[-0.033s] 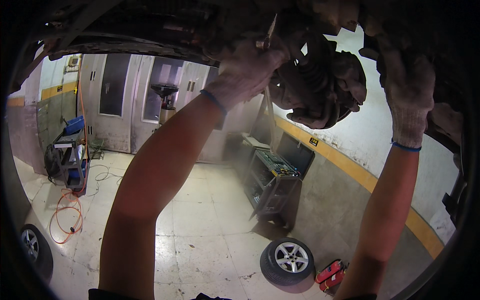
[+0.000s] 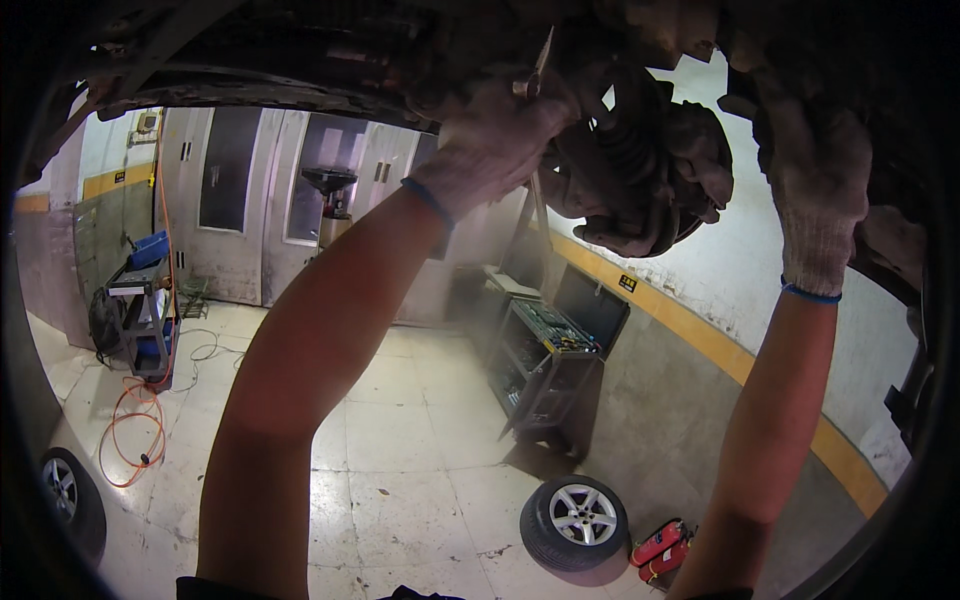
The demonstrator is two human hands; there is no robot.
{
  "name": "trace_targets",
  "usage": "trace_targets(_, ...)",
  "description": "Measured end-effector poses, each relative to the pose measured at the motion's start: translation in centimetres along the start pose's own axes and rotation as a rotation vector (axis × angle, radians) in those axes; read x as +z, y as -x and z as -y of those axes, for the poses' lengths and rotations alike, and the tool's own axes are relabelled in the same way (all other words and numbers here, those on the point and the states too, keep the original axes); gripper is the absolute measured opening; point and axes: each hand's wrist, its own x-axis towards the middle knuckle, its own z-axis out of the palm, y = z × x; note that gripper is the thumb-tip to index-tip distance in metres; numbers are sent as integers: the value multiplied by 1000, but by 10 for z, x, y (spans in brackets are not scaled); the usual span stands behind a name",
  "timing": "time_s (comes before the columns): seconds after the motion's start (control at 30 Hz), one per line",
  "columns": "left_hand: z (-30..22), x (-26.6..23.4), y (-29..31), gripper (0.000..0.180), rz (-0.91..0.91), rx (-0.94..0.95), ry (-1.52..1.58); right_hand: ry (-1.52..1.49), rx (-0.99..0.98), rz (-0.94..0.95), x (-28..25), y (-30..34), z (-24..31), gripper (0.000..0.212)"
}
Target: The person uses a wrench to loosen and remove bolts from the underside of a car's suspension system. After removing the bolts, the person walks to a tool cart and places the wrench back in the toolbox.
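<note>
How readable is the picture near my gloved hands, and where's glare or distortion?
Head view: the vehicle underside is in deep shadow, hiding detail around the left hand and right hand; head view: bright glare on the tiled floor; head view: the yellow wall stripe bows, and the corners go black.

Way too dark for us to tell what the right hand is touching, and we can't make out the lower end of that pointed metal piece at the left hand. The car's underside runs off the top, the black rim clips the left wheel, and the cart's tools are too tiny for us.
</note>
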Motion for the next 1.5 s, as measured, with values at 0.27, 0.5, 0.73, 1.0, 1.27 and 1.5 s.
trace_targets(0.27,-23,-4,8,26,-25,-157,-41,-1013,711,190,-3,0,12,31)
trace_targets(0.5,-31,-6,7,30,-80,-193,-77,-701,227,-248,-14,-54,38,32)
trace_targets(0.73,-14,-5,-1,25,-34,-229,76,-920,591,-219,-9,-17,43,31)
trace_targets(1.0,-26,0,11,22,-55,-99,186,-502,384,-155,-31,-42,42,32)
trace_targets(1.27,-26,6,9,19,13,-49,307,-551,299,26,-8,-22,23,44)
trace_targets(1.5,-22,5,6,25,-86,-259,-18,-572,346,236,-5,-10,3,43)
